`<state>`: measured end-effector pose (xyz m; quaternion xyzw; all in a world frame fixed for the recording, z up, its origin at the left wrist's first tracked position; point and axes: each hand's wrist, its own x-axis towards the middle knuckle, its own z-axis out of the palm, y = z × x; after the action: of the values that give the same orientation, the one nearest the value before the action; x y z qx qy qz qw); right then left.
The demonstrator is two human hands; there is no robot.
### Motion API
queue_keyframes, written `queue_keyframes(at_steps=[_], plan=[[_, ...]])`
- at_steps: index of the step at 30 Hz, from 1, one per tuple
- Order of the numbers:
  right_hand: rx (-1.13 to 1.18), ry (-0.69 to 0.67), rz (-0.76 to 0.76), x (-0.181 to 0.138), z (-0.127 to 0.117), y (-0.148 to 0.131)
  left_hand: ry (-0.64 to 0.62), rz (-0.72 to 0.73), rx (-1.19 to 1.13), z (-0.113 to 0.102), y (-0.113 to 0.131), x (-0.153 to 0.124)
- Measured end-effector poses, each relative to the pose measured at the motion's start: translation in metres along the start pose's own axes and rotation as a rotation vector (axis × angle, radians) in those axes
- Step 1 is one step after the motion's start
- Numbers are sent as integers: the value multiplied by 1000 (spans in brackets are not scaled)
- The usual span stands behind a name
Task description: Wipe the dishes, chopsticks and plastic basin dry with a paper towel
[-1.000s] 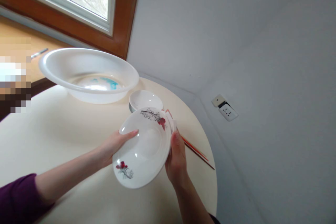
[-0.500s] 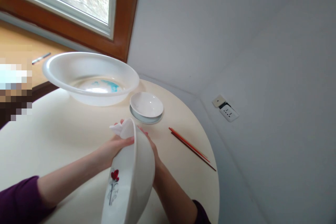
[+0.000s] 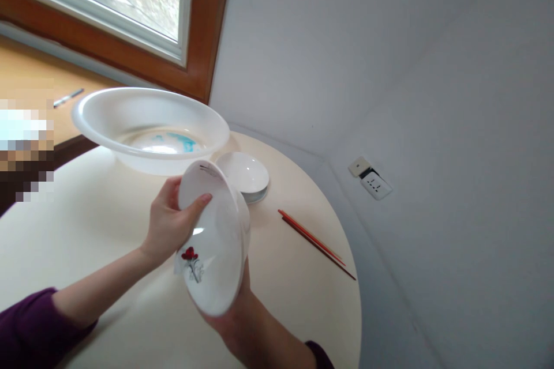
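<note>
A white bowl [image 3: 216,242] with a red flower and grey stems inside is tilted on its side above the table, its hollow facing left. My left hand [image 3: 167,222] grips the upper left of the rim, the thumb laid on the inner wall and the fingers behind. From below and the right, my right hand [image 3: 236,317] holds the bowl's outside; most of its fingers are hidden. A bit of thin white cloth or tissue [image 3: 178,263] shows at the bowl's lower left edge; which hand has it I cannot tell.
Behind the bowl stand stacked small white dishes [image 3: 246,173]. A large translucent basin [image 3: 151,164] with a blue mark on its bottom sits at the back left. Several chopsticks [image 3: 315,242] lie near the right edge of the round table [image 3: 108,207]. A wall socket [image 3: 375,184] is at right.
The bowl has turned so that more of its inside shows, and its top has risen. My left hand has moved up and left along the rim; my right hand has shifted down beneath it.
</note>
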<state>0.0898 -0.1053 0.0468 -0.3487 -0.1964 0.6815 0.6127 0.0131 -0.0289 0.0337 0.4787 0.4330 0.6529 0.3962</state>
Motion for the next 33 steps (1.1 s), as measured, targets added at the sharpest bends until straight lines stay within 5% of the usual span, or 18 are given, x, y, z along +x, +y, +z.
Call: queue_keyframes(at_steps=[5,11,14,18,24,33], plan=[[182,-11,-32,-16,9,-6,108,24,88,-5,-2,12],[20,107,-206,-22,-10,2,-2,-27,154,-5,-3,12],[-133,160,-414,-22,-19,3,-70,-84,182,-4,-5,9],[-309,112,-592,-15,-22,-15,-236,-201,173,-1,-9,1],[-366,13,-362,7,-20,-52,-317,-204,169,2,-14,-11],[-238,-27,108,16,-28,-46,-231,-86,312,-4,-20,-7]])
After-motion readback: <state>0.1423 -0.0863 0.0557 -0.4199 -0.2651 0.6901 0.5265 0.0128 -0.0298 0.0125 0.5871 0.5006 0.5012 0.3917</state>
